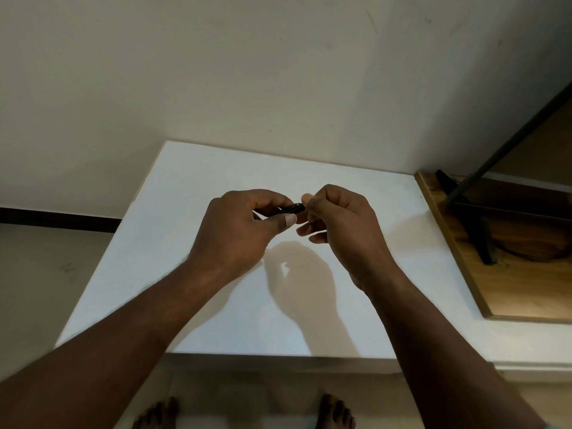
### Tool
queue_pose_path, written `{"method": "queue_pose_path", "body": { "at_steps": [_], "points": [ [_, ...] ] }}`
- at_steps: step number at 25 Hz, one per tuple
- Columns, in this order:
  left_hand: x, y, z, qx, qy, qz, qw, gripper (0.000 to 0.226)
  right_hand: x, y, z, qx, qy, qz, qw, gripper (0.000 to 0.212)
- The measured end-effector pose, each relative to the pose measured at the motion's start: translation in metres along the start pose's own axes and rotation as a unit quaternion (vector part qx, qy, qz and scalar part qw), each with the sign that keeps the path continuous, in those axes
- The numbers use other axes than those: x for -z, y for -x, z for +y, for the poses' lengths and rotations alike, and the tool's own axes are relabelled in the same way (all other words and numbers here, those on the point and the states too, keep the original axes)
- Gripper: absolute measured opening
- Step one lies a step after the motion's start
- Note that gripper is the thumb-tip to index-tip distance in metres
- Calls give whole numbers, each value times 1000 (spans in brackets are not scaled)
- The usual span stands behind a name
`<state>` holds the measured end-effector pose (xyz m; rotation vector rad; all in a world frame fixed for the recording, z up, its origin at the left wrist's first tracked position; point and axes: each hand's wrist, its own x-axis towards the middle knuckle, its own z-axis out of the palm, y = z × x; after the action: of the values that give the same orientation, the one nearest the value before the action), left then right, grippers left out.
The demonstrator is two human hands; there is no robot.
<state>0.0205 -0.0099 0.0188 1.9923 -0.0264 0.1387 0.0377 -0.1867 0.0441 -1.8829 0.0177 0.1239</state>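
Got both hands up over the white desk (198, 187), pinching a small black stick thing (292, 209) btwn them. Left hand (238, 230) grips one end, right hand (337, 221) the other, prob so I can pull/twist it apart w/o dropping it.

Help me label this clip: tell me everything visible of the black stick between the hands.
The black stick is slim, dark, slightly glossy, perhaps plastic. Only a short stretch shows, nearly level. The left hand grips one end, the right hand pinches the other. It is held above the white table.
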Motion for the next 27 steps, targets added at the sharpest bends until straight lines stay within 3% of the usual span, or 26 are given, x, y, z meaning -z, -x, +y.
{"method": "queue_pose_path", "body": {
  "at_steps": [7, 14, 22, 27],
  "points": [
    [1, -2, 0, 36, 47, -6, 998, 8, 0, 1, -4, -38, -53, 32, 997, 27],
    [0, 0, 3, 68, 93, -38, 993, 10, -2, 2, -2, 22, -48, 34, 998, 1],
    [4, 0, 5, 141, 198, -192, 951, 19, 7, -4, -1, 15, -68, 115, 991, 8],
    [7, 0, 6, 153, 232, -208, 938, 18, 7, -5, -1, 12, -66, 110, 992, 8]
  ]
}}
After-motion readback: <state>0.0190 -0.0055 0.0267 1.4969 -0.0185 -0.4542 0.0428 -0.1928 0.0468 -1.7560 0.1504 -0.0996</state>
